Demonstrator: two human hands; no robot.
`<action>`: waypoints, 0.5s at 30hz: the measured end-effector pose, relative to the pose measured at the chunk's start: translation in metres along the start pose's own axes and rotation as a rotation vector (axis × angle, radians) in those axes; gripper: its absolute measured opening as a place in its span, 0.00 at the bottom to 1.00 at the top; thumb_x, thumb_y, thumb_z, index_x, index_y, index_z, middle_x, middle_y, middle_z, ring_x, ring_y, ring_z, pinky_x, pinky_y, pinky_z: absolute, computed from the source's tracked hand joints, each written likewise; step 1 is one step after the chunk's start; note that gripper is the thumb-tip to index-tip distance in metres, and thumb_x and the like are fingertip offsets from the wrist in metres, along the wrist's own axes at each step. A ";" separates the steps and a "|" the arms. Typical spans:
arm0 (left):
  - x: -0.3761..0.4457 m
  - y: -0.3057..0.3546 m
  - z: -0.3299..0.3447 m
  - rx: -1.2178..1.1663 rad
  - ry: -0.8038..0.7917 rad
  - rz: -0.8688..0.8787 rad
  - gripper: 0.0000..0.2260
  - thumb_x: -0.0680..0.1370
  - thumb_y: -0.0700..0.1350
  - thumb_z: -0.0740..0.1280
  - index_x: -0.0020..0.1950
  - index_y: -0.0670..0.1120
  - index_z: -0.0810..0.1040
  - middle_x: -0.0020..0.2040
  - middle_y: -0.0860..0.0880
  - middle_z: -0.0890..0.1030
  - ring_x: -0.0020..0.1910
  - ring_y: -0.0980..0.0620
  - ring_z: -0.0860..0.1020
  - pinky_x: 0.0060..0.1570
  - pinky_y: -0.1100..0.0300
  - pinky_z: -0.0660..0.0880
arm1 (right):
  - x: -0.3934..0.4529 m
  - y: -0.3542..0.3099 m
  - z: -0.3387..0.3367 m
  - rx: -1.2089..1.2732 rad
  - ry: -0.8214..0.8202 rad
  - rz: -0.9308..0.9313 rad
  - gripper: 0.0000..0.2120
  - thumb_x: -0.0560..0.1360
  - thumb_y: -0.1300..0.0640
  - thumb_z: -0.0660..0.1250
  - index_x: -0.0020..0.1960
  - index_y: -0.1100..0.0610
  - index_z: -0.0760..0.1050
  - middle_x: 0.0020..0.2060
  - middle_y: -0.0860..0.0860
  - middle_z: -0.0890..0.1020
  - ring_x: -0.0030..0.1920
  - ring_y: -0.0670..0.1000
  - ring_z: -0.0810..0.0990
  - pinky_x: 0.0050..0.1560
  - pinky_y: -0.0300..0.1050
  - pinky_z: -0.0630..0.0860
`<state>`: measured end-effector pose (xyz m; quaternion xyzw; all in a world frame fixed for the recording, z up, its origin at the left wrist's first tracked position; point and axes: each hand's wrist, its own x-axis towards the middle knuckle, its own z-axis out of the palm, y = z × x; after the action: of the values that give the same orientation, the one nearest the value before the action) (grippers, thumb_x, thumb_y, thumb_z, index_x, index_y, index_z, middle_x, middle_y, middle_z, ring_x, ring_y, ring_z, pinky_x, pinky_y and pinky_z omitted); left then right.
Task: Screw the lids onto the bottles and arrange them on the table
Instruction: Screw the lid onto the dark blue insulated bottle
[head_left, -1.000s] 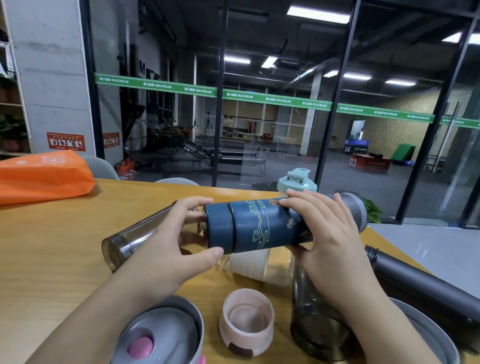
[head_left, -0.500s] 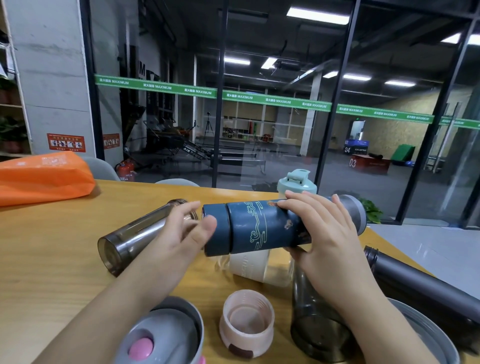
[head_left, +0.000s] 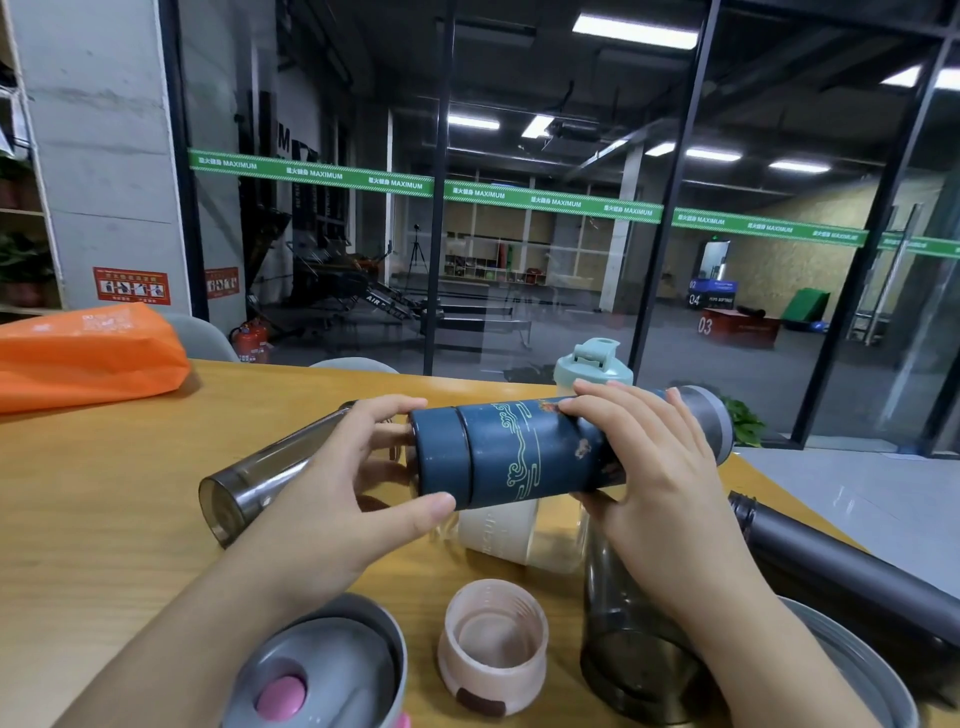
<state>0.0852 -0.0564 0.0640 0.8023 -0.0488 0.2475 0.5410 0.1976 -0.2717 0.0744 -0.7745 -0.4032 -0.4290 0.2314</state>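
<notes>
On the surface (head_left: 104, 493), a loose lid (head_left: 491, 654) lies between two bottles; a bag (head_left: 88, 353) sits far left

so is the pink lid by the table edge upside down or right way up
Upside down: the pink lid rests on the table with its open, threaded inside facing up.

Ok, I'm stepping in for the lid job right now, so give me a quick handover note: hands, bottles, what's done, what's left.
Left hand: fingers and thumb around the blue lid.
Right hand: grips the blue bottle, held sideways above the table.
Done: blue lid sits on its bottle; how tight, I can't tell.
Left: stand it up. A pink lid lies loose and open side up; a clear grey bottle, a dark bottle and a smoky bottle lie uncapped.
</notes>
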 end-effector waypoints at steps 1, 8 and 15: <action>0.000 0.001 0.000 0.014 -0.005 0.019 0.30 0.58 0.58 0.74 0.58 0.70 0.70 0.57 0.61 0.79 0.58 0.57 0.78 0.60 0.50 0.75 | 0.000 0.000 0.000 -0.004 0.000 0.002 0.41 0.54 0.66 0.81 0.61 0.47 0.69 0.61 0.48 0.78 0.63 0.50 0.71 0.69 0.56 0.58; 0.000 -0.001 0.001 0.072 -0.017 0.067 0.33 0.58 0.57 0.75 0.60 0.71 0.67 0.63 0.61 0.76 0.63 0.58 0.75 0.63 0.47 0.72 | 0.000 0.000 -0.001 -0.007 -0.011 0.013 0.41 0.54 0.66 0.81 0.61 0.46 0.69 0.61 0.47 0.78 0.64 0.49 0.71 0.71 0.54 0.56; 0.001 -0.002 0.004 0.059 -0.016 -0.168 0.38 0.49 0.84 0.57 0.58 0.77 0.60 0.56 0.70 0.76 0.61 0.64 0.73 0.64 0.58 0.68 | 0.000 -0.002 0.000 -0.003 -0.027 -0.008 0.41 0.54 0.65 0.81 0.62 0.46 0.69 0.62 0.47 0.78 0.64 0.49 0.71 0.70 0.55 0.57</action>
<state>0.0879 -0.0591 0.0611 0.8210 0.0215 0.1961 0.5357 0.1964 -0.2708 0.0741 -0.7788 -0.4088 -0.4202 0.2229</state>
